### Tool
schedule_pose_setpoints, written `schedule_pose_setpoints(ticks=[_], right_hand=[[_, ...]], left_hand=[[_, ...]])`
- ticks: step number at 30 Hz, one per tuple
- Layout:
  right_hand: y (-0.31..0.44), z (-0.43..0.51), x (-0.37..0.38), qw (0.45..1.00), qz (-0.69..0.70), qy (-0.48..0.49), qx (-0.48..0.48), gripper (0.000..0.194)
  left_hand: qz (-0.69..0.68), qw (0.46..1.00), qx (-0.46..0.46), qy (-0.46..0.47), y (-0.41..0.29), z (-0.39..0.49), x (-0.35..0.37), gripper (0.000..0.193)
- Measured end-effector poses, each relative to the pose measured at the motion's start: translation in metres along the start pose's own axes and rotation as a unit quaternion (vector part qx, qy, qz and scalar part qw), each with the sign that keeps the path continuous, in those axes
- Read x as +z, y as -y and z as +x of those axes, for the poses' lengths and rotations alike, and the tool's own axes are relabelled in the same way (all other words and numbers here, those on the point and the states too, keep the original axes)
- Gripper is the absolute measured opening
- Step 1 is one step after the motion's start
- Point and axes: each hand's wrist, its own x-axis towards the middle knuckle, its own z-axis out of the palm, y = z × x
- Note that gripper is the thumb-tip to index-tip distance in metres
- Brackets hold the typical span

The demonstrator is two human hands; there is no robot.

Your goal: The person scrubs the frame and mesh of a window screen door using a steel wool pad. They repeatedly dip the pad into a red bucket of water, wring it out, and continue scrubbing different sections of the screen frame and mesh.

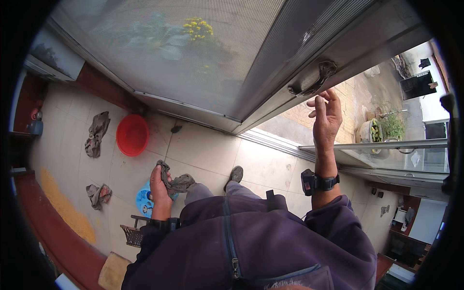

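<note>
My left hand [159, 190] grips a crumpled, damp-looking grey rag [182, 182], part of which hangs beside my leg. On the right, my right hand [326, 117] is raised with fingers apart and slightly curled, holding nothing. Its fingertips are just below a curved pull handle [314, 82] on the metal frame of a screened door [268, 105]; whether they touch it I cannot tell. Fine mesh [224, 43] fills this door panel, with yellow flowers and leaves blurred behind it.
A red plastic basin [132, 135] stands on the tiled floor, with crumpled cloths [97, 134] near it. A blue patterned round object [145, 199] and a small chair [131, 233] are by my left arm. Yellow grain [65, 204] lies along the left. Past the door track [279, 145] is a paved yard [349, 105].
</note>
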Motion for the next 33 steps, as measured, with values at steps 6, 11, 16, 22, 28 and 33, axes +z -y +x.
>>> schedule_pose_setpoints(ticks=[6, 11, 16, 22, 28, 33], right_hand=[[0.013, 0.016, 0.007, 0.993, 0.098, 0.021, -0.065, 0.046], [0.018, 0.033, 0.014, 0.985, 0.061, -0.039, -0.157, 0.048], [-0.008, 0.049, 0.028, 0.973, 0.014, -0.155, -0.172, 0.051], [-0.030, 0.046, 0.017, 0.631, -0.625, -0.210, -0.407, 0.120], [-0.011, 0.047, 0.011, 0.506, -0.730, -0.160, -0.431, 0.134], [-0.007, 0.047, 0.015, 0.410, -0.781, -0.180, -0.435, 0.130]], left_hand=[[0.023, 0.998, 0.061, 0.022, 0.010, -0.022, 0.048, 0.017], [0.050, 0.995, 0.029, 0.075, 0.014, -0.024, 0.089, 0.020], [0.062, 0.988, -0.007, 0.141, 0.040, -0.008, 0.136, 0.024], [0.061, 0.975, -0.081, 0.195, 0.098, 0.033, 0.187, 0.024], [0.055, 0.961, -0.152, 0.226, 0.121, 0.057, 0.230, 0.024], [0.034, 0.958, -0.145, 0.243, 0.121, 0.060, 0.272, 0.023]])
